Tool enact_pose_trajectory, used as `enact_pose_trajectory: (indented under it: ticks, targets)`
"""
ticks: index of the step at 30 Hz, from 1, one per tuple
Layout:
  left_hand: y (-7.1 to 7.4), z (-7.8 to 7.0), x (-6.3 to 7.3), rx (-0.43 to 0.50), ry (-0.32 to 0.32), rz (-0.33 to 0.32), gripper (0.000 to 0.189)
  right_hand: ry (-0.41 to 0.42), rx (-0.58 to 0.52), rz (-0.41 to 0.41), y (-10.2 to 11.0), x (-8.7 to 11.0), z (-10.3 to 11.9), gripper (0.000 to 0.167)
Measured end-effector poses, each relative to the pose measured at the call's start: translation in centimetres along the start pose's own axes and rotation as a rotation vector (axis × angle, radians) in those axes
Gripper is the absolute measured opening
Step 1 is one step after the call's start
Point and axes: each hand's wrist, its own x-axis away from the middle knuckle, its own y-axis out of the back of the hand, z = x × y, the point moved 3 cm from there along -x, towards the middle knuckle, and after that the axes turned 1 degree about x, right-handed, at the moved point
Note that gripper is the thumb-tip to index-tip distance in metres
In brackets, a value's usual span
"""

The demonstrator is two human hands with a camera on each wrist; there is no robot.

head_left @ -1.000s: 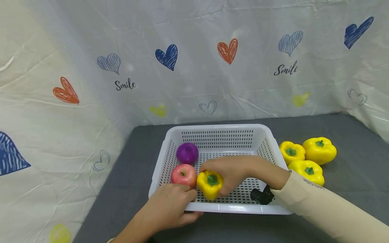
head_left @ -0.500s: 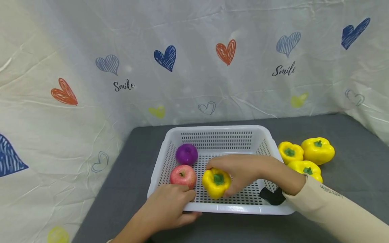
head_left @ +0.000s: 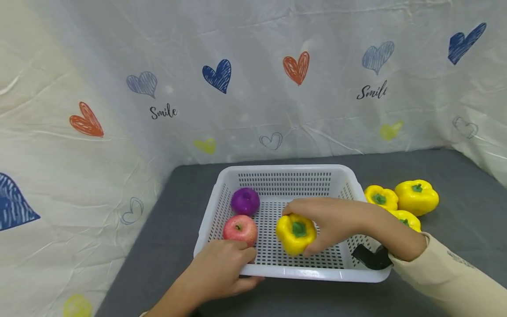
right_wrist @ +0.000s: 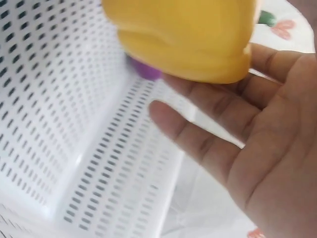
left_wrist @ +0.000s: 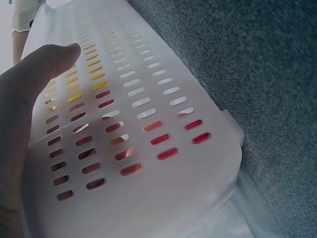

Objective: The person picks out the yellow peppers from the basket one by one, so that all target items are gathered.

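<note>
My right hand (head_left: 336,218) holds a yellow bell pepper (head_left: 291,244) above the floor of a white slotted plastic basket (head_left: 313,275). The pepper's green stem faces up. In the right wrist view, the fingers (right_wrist: 203,141) lie under and beside the pepper (right_wrist: 193,39). My left hand (head_left: 222,266) grips the basket's front rim near its left corner; in the left wrist view, the thumb (left_wrist: 54,59) lies on the outer wall. A red apple (head_left: 240,229) sits inside by that hand's fingers. Behind it stands a round purple vegetable (head_left: 245,201), kind unclear.
To the basket's right, three more yellow bell peppers (head_left: 416,198) sit close together on the grey cloth (head_left: 166,233); my right forearm partly covers one. A white sheet (head_left: 245,101) printed with hearts hangs at the back and left. A black device (head_left: 372,257) is at my right wrist.
My right hand has carried the bell pepper rightward, away from the apple, and slightly up. The left hand stays on the rim.
</note>
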Motion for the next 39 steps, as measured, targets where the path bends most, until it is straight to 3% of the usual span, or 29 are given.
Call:
enact_pose_trajectory:
  ticks: [11, 19, 26, 39]
  targets:
    - [0.2, -0.2, -0.1, -0.035, -0.025, -0.046, 0.036, -0.039, 0.011, -0.056, 1.6, 3.3, 0.6, 0.066]
    - [0.2, -0.1, -0.2, -0.048, -0.005, -0.020, 0.029, -0.110, 0.018, -0.089, 1.6, 5.9, 0.5, 0.068]
    - [0.2, -0.1, -0.2, -0.053, -0.008, -0.022, 0.027, -0.079, 0.085, -0.213, 2.0, 9.0, -0.2, 0.069]
    - [0.2, -0.1, 0.0, -0.066, -0.008, -0.046, 0.029, -0.175, 0.157, -0.418, 2.6, 13.6, -1.9, 0.080]
